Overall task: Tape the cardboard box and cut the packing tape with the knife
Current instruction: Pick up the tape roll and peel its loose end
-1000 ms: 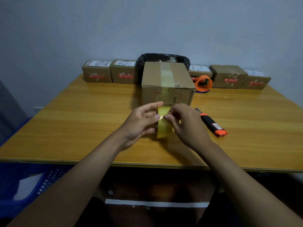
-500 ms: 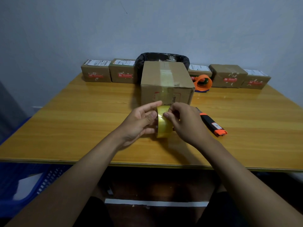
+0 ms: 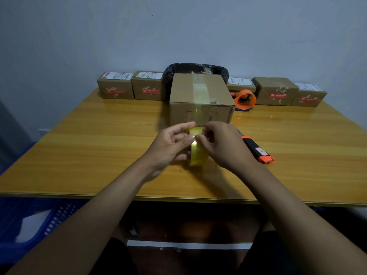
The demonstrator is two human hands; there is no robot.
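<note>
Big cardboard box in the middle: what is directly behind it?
Behind the big cardboard box a black-lined bin shows its rim, with small parcels in a row on either side. The bin's lower body and its contents are hidden by the box.

Dim, cool indoor light. The glossy tabletop (image 3: 99, 147) throws soft glare toward its far edge. Soft shadows fall under the forearms. Wide-angle bending warps the corners; detail is slightly soft.

Two hands (image 3: 172, 143) (image 3: 224, 143), one tape roll (image 3: 198, 155), one knife (image 3: 258, 150). One big box (image 3: 198, 100) near; five small boxes (image 3: 116, 88) far. One orange dispenser (image 3: 245, 99), one bin (image 3: 195, 69).
</note>
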